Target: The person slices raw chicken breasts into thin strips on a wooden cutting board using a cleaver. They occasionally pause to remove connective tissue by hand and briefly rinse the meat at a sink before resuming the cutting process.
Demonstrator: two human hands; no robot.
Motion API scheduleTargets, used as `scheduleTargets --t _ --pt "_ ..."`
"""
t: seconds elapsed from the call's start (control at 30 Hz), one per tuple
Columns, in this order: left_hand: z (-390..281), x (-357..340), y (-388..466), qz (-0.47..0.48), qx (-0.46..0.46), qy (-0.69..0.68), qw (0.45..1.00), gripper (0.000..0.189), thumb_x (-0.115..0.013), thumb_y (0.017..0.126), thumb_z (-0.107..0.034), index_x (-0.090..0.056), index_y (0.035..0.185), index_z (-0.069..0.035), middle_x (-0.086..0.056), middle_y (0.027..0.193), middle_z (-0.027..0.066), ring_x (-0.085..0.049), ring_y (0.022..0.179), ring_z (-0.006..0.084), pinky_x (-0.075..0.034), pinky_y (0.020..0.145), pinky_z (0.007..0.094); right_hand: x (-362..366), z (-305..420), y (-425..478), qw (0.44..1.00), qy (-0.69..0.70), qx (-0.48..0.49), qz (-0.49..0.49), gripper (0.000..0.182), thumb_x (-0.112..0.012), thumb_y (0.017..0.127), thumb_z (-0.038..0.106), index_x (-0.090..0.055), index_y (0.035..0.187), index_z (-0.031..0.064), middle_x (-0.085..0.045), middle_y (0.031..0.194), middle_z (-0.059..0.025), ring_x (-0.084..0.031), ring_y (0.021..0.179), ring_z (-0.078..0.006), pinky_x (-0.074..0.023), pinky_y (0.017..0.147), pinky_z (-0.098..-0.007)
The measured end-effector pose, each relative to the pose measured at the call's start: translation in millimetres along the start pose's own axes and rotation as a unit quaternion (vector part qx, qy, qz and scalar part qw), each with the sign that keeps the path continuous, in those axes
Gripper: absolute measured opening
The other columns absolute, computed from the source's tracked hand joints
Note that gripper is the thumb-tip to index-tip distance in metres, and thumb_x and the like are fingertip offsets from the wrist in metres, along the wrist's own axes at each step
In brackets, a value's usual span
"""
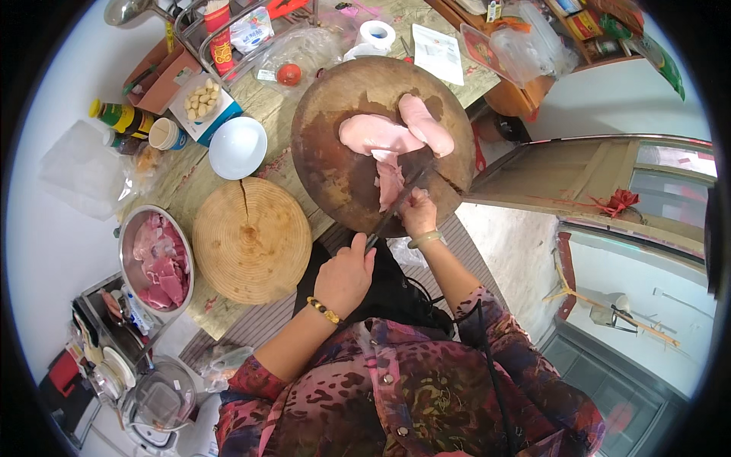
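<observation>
My left hand [344,277], wearing a beaded bracelet, grips the handle of a kitchen knife [394,210]. The blade points away over a round, dark wooden chopping block [325,188]. Close to the blade's right side are the curled fingers of my right hand [418,212], with a pale bangle at the wrist; what they pinch is too small to tell. A thin, ragged piece of pale raw meat [389,181] lies left of the blade. Beyond it rest two larger pieces, one smooth piece of raw meat [377,134] and another [427,125] touching it on the right.
A lighter wooden block [251,245] stands left, beside a metal bowl [193,268] of red raw meat. A white bowl [237,148], garlic cloves [202,100] and paper cups [165,134] are behind it. A paper roll [377,35] and plastic bags [308,48] lie past the dark block.
</observation>
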State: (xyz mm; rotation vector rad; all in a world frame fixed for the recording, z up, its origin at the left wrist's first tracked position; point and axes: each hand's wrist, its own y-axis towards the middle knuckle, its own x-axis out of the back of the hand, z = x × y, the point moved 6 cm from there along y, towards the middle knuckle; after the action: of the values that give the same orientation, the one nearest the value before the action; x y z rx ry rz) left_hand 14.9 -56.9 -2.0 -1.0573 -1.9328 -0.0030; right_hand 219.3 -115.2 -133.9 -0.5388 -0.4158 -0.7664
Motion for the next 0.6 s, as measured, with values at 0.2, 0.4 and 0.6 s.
scheduleTargets --t 0.2,0.4,0.6 --pt "5.8 0.9 -11.1 -0.052 -0.033 -0.034 0.998 0.025 -0.047 0.093 -0.029 -0.045 0.104 -0.006 -0.059 0.068 0.018 -0.059 0.057 0.0372 -0.049 0.049 0.0448 7.3 8.4 -0.9 0.998 -0.027 -0.05 -0.009 0.018 -0.066 0.069 0.012 -0.05 0.068 0.0025 -0.055 0.059 -0.0115 -0.056 0.057 -0.0209 -0.0468 0.058 -0.0342" --pt "6.2 6.4 -19.9 -0.037 -0.021 -0.001 0.999 0.025 -0.047 0.093 -0.028 -0.044 0.104 -0.006 -0.059 0.069 0.0176 -0.059 0.057 0.0369 -0.048 0.048 0.0449 3.1 23.0 -6.8 0.999 -0.006 -0.037 -0.017 0.019 -0.068 0.067 0.012 -0.05 0.068 0.0031 -0.056 0.058 -0.0115 -0.057 0.058 -0.02 -0.0474 0.058 -0.0346" --pt "1.2 -7.0 1.3 -0.03 -0.034 -0.024 0.999 0.024 -0.047 0.093 -0.029 -0.043 0.099 -0.006 -0.058 0.067 0.0179 -0.059 0.057 0.0381 -0.048 0.05 0.0468 -5.5 6.1 -12.2 0.994 0.044 -0.1 0.022 0.018 -0.067 0.067 0.007 -0.05 0.066 0.003 -0.056 0.058 -0.0076 -0.055 0.054 -0.0147 -0.0464 0.052 -0.0309"
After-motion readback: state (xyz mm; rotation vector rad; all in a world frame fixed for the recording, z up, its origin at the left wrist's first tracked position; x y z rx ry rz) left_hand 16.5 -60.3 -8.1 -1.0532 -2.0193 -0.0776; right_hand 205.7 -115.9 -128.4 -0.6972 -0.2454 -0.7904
